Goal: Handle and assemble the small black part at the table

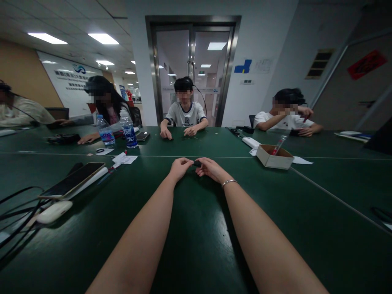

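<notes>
Both my arms stretch forward over the dark green table (196,228). My left hand (180,167) and my right hand (211,168) meet at the middle of the table, fingers curled. Together they pinch a small black object (197,163) between their fingertips. What the object is cannot be made out. A thin silver bracelet (229,182) circles my right wrist.
A phone (73,179) lies on a white case at left, with black cables (15,204) and a white power bank (54,211). Two water bottles (128,132) stand far left. A small cardboard box (274,156) sits at right. Several people sit along the far side.
</notes>
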`<move>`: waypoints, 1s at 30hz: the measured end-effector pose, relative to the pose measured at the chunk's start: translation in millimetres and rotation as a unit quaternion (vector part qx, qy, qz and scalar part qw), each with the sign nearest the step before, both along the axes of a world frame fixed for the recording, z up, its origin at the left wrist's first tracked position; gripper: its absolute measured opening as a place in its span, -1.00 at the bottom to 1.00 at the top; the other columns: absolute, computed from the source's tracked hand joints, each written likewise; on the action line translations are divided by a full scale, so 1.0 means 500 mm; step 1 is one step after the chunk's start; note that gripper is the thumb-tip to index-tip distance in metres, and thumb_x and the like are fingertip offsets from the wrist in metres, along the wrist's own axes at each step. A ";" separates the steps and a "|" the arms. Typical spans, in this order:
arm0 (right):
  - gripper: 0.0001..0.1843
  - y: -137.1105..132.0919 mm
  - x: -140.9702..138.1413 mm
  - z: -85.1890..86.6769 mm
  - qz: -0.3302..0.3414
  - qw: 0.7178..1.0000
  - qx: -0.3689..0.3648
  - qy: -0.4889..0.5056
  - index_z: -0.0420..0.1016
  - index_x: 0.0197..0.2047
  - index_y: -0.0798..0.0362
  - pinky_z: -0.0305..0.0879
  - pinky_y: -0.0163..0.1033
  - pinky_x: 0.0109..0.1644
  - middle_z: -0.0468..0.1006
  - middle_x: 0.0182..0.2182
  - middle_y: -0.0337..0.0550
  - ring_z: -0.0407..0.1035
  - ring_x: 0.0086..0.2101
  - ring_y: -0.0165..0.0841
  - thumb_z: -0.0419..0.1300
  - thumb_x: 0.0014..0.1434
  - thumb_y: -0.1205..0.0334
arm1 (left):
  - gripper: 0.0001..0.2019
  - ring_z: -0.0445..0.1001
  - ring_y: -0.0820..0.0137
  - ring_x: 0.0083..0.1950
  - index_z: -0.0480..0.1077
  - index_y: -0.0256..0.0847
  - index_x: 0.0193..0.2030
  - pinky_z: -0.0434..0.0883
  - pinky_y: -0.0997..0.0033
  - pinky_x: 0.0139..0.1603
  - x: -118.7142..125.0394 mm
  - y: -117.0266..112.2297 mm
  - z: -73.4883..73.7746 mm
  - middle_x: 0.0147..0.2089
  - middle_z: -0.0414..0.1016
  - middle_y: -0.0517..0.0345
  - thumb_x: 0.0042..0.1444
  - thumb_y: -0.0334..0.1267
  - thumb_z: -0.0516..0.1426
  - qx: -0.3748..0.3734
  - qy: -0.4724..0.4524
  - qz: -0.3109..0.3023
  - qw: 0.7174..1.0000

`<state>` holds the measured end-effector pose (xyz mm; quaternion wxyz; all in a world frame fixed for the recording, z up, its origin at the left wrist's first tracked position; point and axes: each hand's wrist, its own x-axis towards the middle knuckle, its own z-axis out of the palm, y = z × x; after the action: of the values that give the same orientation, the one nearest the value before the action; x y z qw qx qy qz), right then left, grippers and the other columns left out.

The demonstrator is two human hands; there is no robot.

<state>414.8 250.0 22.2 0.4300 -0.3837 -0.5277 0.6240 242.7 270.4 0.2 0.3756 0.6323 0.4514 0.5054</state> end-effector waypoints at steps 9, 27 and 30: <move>-0.80 0.003 0.004 -0.002 0.028 0.999 -0.005 -0.017 0.26 -0.12 0.09 0.39 -0.42 -0.57 0.42 -0.47 -0.23 0.41 -0.57 -0.44 0.17 0.20 0.29 | -0.76 0.32 0.42 -0.45 0.41 -0.26 -0.53 0.24 0.42 -0.34 0.004 -0.002 -0.001 -0.54 0.40 0.18 -0.04 -0.12 0.17 -0.004 0.024 0.003 1.000; -0.59 0.002 0.008 0.003 0.042 0.999 -0.009 0.008 0.15 -0.04 -0.02 0.42 -0.35 -0.55 0.43 -0.40 -0.26 0.41 -0.57 -0.42 0.26 0.12 0.24 | -0.72 0.24 0.47 -0.51 0.33 -0.24 -0.61 0.17 0.44 -0.42 -0.004 0.002 0.002 -0.58 0.32 0.23 -0.06 -0.08 0.16 -0.020 -0.002 0.009 1.000; -0.62 0.001 0.005 0.004 0.031 0.999 0.006 -0.009 0.18 -0.10 -0.01 0.38 -0.37 -0.60 0.42 -0.43 -0.31 0.32 -0.65 -0.49 0.27 0.07 0.31 | -0.72 0.23 0.48 -0.52 0.33 -0.24 -0.62 0.17 0.44 -0.42 -0.004 0.000 0.003 -0.59 0.30 0.24 -0.08 -0.09 0.17 -0.024 0.000 0.003 1.000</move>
<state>417.5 250.6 24.4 0.4081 -0.3696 -0.5472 0.6304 240.9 270.6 1.9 0.3892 0.6214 0.4654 0.4957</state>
